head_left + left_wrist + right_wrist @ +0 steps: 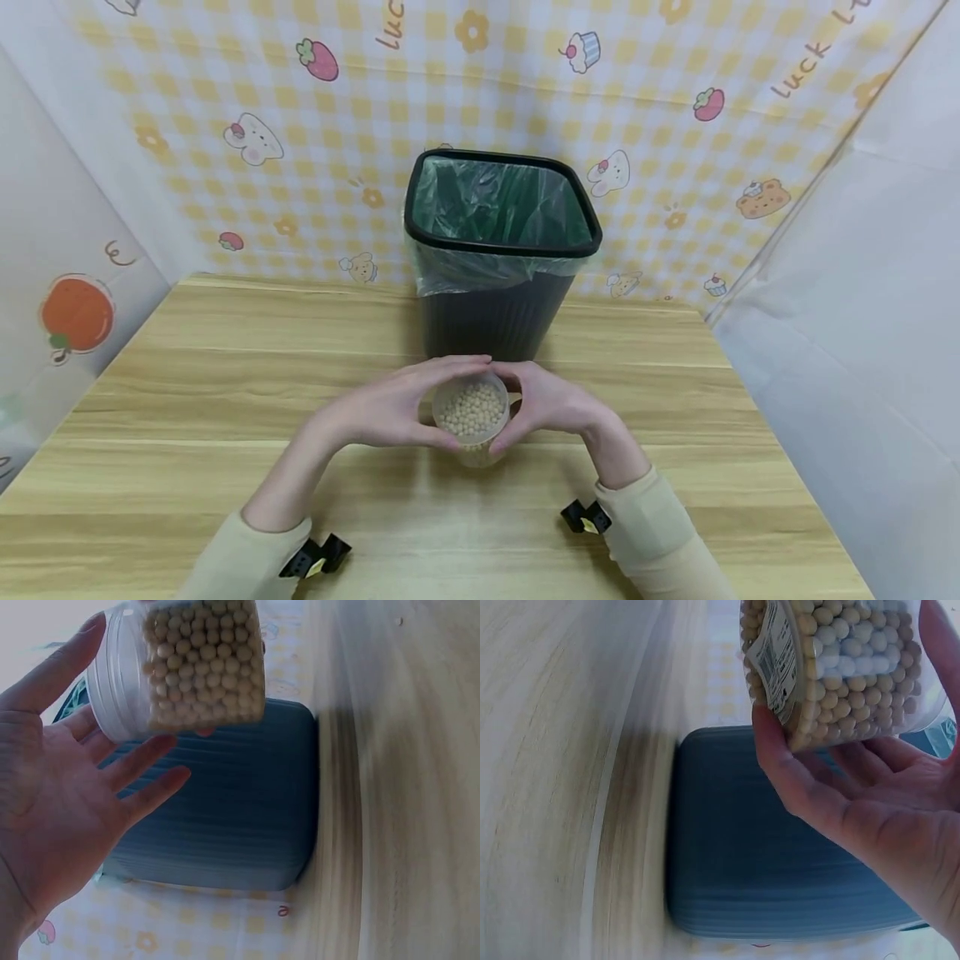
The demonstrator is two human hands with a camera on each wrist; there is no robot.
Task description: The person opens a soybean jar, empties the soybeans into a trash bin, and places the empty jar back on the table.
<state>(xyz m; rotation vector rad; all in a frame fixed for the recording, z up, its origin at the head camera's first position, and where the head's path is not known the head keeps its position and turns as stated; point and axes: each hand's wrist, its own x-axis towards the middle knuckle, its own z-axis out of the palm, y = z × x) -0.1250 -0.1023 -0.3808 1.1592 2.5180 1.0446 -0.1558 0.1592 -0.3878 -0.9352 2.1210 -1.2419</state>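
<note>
One clear jar (477, 458) full of small, round, tan balls (472, 410) is up off the desk (187, 375), between two hands. It is just in front of the bin, and the balls show through its top. I cannot tell if a clear lid is on. A white label (776, 656) with black print sticks to its side.

The left hand (393, 408) bends around one side of the jar, with its thumb near the top edge. The right hand (546, 404) curls around the other side, and a finger touches the label. Both hands hold the jar.

The bin (487, 321) is dark, with a black rim and a see-through bag (472, 273) folded over it. It stands on the desk. Behind it hangs a yellow checked cloth (465, 83) with strawberries, flowers, cupcakes and bears.

Each pale sleeve (660, 525) has a black gadget (587, 517) by the wrist.
</note>
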